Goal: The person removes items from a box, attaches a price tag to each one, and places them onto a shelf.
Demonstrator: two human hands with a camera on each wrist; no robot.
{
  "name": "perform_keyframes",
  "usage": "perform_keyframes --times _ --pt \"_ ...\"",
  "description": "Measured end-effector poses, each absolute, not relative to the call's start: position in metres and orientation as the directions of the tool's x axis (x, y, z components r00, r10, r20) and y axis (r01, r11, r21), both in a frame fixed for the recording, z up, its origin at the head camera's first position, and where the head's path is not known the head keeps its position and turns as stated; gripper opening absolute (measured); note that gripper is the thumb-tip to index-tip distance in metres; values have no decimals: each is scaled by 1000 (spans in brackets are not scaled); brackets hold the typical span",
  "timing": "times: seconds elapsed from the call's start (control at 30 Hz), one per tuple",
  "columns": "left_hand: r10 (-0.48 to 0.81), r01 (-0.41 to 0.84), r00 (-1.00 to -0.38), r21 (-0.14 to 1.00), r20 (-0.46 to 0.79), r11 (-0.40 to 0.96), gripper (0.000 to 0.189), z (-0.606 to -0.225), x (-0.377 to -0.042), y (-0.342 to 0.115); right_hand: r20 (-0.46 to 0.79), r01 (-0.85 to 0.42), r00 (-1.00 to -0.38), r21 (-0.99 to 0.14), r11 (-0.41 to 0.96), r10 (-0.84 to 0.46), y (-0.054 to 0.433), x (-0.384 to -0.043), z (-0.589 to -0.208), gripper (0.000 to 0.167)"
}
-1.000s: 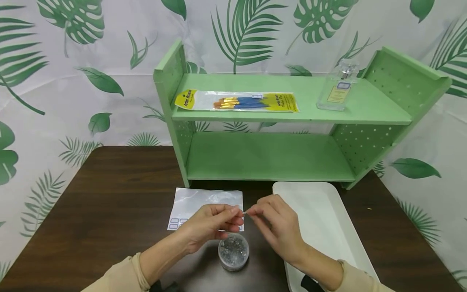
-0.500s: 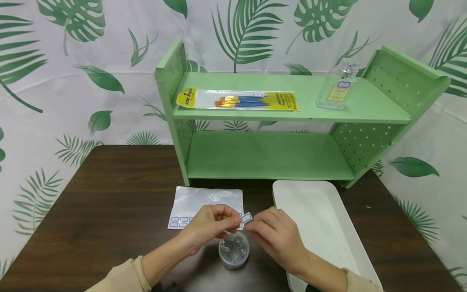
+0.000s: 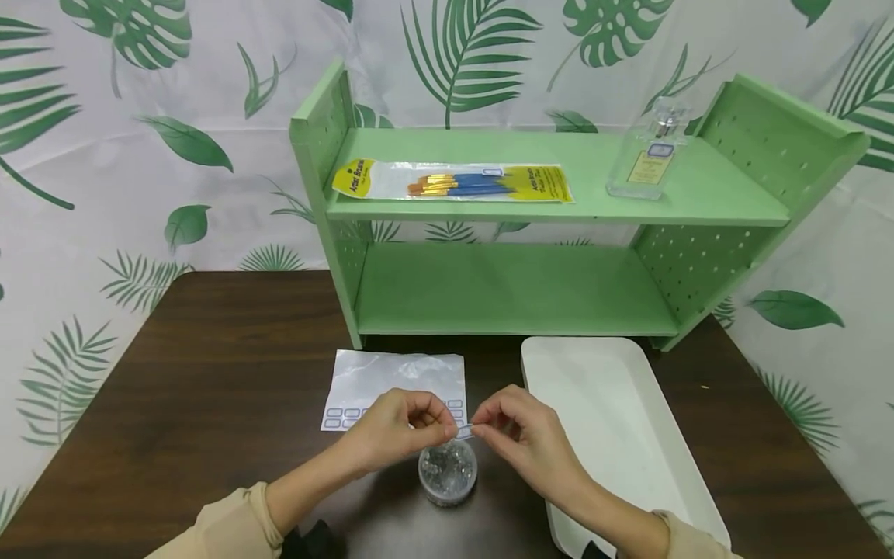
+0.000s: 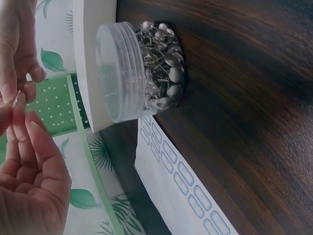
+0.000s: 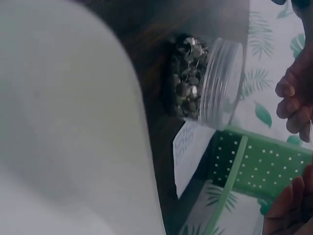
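Between my two hands, just over the jar in the head view, is a small white label sticker [image 3: 465, 432] with a blue border. The left hand [image 3: 398, 431] pinches one end between thumb and forefinger. My right hand [image 3: 531, 439] pinches its other end the same way. Below them stands a clear round jar [image 3: 448, 473] with its lid on; the left wrist view shows silver thumbtacks [image 4: 168, 73] inside. A white label sheet [image 3: 398, 373] with rows of blue-bordered stickers lies behind the jar, partly covered by the left hand.
To the right is a long white tray [image 3: 601, 419]. A green two-tier shelf [image 3: 517, 295] stands at the back, bearing a packet of paintbrushes [image 3: 454, 182] and a glass perfume bottle [image 3: 646, 159], each with a blue-bordered label. A patterned cloth [image 3: 209, 194] hangs behind.
The sticker has turned between the fingers and come lower, nearer the jar. Half a second ago its face showed beside the left fingertips; now both hands hold its ends. The view has tilted slightly down.
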State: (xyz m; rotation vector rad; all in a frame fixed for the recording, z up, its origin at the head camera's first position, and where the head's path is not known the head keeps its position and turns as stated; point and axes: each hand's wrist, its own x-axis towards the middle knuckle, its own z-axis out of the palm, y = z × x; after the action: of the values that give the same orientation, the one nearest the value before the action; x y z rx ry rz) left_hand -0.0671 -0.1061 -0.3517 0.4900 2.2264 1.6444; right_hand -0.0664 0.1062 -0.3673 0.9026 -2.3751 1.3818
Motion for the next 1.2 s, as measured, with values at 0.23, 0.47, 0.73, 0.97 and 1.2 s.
perform_keyframes --times 0.23,0.47,0.73,0.97,1.2 --pt "483 153 -874 915 -50 373 11 -355 -63 -110 443 -595 -795 -702 391 -415 104 -59 -373 20" --pt "464 277 -885 836 30 473 8 -368 -51 -114 433 -598 -800 -628 498 -414 98 -41 -385 29" --pt "410 405 -895 702 174 586 20 -386 -34 -113 497 -624 -776 -517 585 -389 92 -26 -401 34" --pt "358 428 -902 609 242 668 25 -400 -25 -111 533 -656 -738 -423 625 -414 90 -23 -415 33" --pt "352 434 -900 590 256 681 25 -407 -20 -109 564 -688 -702 -381 618 -434 89 -19 -423 32"
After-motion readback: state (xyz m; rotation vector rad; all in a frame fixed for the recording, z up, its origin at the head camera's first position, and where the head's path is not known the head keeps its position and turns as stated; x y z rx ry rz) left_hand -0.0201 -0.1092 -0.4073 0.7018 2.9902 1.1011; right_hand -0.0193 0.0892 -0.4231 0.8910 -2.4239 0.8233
